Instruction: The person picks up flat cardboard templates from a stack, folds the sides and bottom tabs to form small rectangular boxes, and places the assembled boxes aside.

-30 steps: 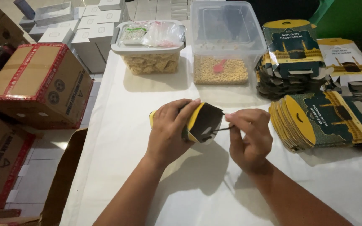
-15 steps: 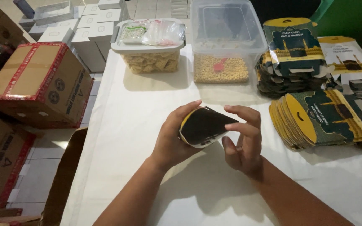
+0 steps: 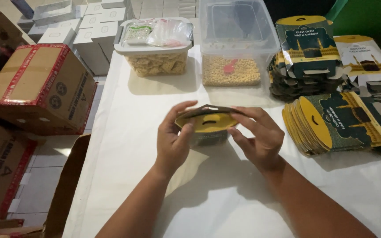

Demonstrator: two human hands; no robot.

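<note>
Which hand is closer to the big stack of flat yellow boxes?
The right hand. It sits just left of the stack of flat boxes, while the left hand is farther away, across the small box both hold.

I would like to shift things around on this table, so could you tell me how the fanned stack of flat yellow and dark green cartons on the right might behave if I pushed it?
The stack of flat cartons already leans in a fan, so a push would probably slide the sheets apart. Each looks like thin card, likely light and bendy. Lifting it likely needs both hands.
</note>
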